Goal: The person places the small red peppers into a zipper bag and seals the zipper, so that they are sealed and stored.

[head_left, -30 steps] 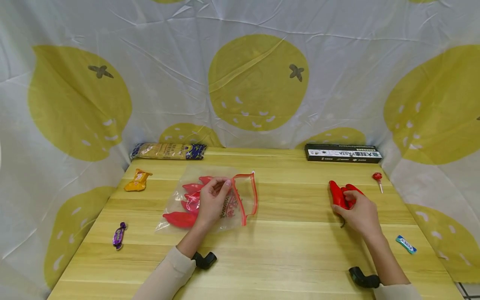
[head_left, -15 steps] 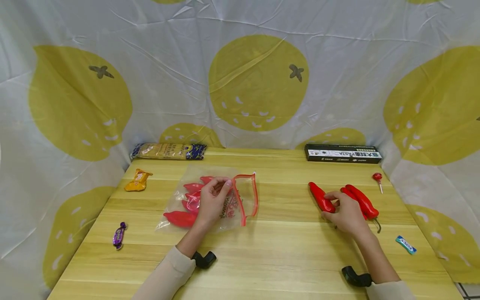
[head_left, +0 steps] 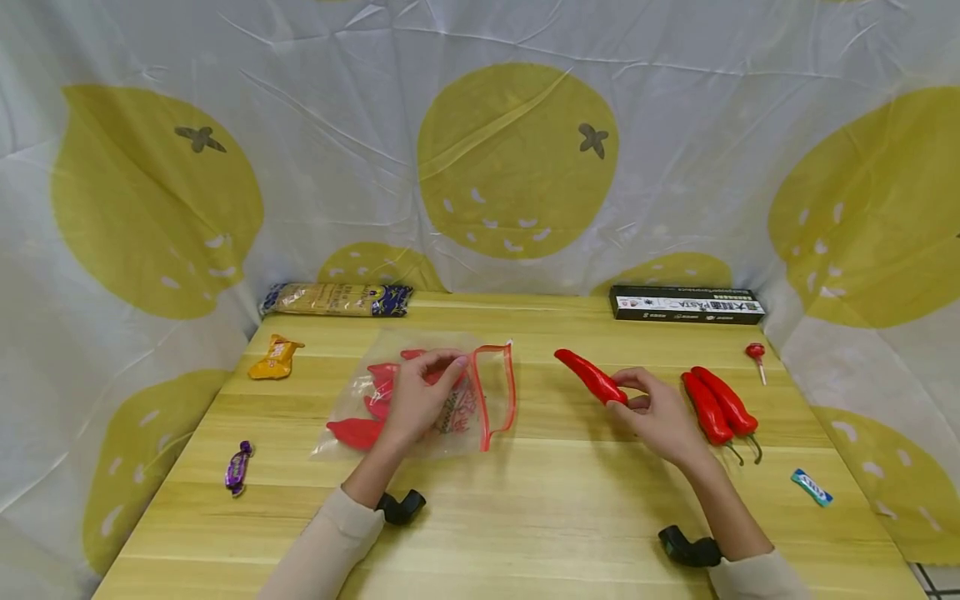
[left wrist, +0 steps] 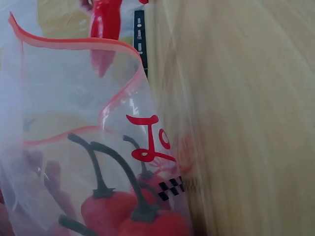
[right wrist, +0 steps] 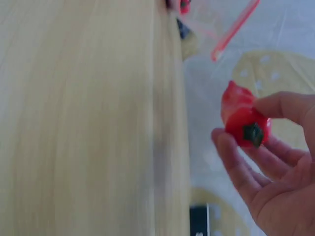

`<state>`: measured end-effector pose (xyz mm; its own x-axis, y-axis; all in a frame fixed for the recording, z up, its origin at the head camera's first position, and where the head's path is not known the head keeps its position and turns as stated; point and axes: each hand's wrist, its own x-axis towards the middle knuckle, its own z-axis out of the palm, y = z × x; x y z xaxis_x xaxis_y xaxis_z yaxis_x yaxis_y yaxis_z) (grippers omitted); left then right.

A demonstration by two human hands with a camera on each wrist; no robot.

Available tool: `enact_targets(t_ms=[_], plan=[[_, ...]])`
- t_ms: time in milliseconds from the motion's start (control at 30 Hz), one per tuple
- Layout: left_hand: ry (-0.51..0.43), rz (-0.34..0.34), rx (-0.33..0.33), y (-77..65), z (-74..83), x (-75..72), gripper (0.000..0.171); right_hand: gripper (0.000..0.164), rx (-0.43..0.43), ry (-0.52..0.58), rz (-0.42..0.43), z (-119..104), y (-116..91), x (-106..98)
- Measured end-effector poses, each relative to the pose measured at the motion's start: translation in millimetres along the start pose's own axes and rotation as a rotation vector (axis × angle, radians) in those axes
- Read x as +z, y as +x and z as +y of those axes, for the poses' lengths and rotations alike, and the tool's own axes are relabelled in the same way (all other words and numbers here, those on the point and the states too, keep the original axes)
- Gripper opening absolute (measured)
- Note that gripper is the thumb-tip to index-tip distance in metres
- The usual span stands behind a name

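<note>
My left hand (head_left: 420, 396) pinches the upper side of a clear zip bag (head_left: 480, 435) near its red-edged mouth. The mouth gapes toward the right. Inside lie several red peppers (head_left: 356, 433), and the left wrist view shows their green stems (left wrist: 123, 169). To the right of the bag, my right hand (head_left: 660, 417) holds a long red pepper (head_left: 588, 375) by its stem end, between thumb and fingers, raised over the table. Its tip points left toward the bag mouth. Two more red peppers (head_left: 722, 404) lie side by side on the table, right of that hand.
A pasta packet (head_left: 333, 300) and a black pasta box (head_left: 686, 305) lie along the back edge. On the left are an orange-wrapped snack (head_left: 275, 358) and a purple candy (head_left: 237, 468). A red lollipop (head_left: 755, 353) and a small blue-green packet (head_left: 812, 488) lie on the right.
My right hand has picked one pepper out of the group of three and carried it left toward the bag. The left hand has kept its grip on the bag, almost still.
</note>
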<state>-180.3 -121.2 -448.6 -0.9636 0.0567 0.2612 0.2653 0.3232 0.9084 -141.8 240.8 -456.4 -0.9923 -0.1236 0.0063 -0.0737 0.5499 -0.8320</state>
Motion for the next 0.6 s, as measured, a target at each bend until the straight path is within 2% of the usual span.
enact_targets(t_ms=[233, 433, 600], plan=[[0.055, -0.015, -0.009, -1.8, 1.8, -2.8, 0.028, 0.037, -0.040, 0.201, -0.072, -31, 15, 43], [0.024, -0.019, -0.018, -1.6, -1.3, -0.4, 0.024, 0.036, -0.010, 0.338, -0.084, -50, 35, 84], [-0.015, -0.007, -0.016, -0.8, -5.2, 3.7, 0.025, 0.037, 0.008, 0.455, -0.108, -59, 46, 110]])
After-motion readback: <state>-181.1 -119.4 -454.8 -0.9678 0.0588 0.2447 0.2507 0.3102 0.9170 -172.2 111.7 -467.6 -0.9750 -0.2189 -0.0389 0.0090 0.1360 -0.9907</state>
